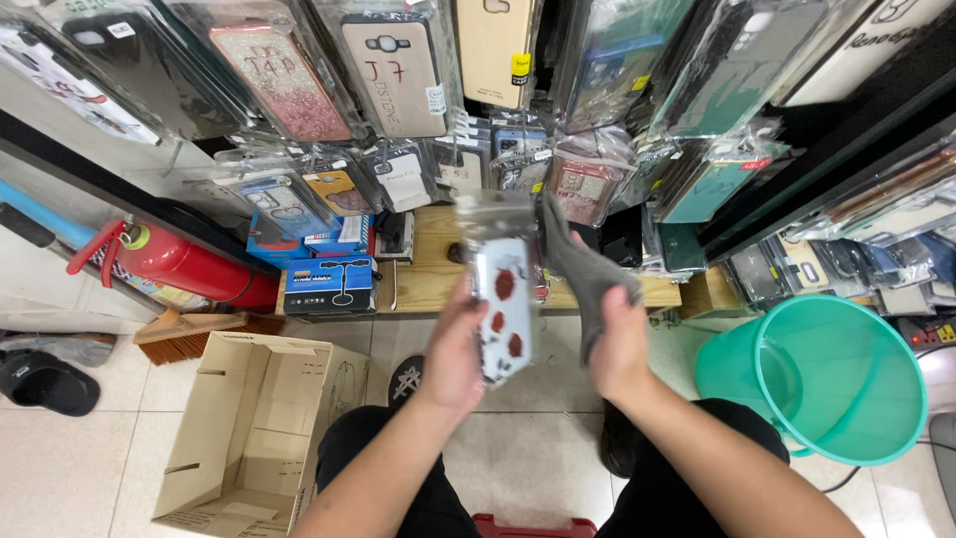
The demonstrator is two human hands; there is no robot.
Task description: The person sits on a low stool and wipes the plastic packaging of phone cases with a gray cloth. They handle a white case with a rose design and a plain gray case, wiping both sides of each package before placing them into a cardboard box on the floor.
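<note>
Head view | your left hand (453, 349) grips 1 packaged phone case (501, 304) (white, red blotches) at chest height | right hand (617, 344) clutches a grey cloth (583, 269) | risk: slick wrapper may slip, dropping beside the cardboard box (254, 428).

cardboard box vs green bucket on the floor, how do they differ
The cardboard box is tan, rectangular and has open flaps; the green bucket is round, translucent plastic with a rim. The cardboard box sits to the person's left, the green bucket to their right. Both stand open on the tiled floor and look empty.
</note>
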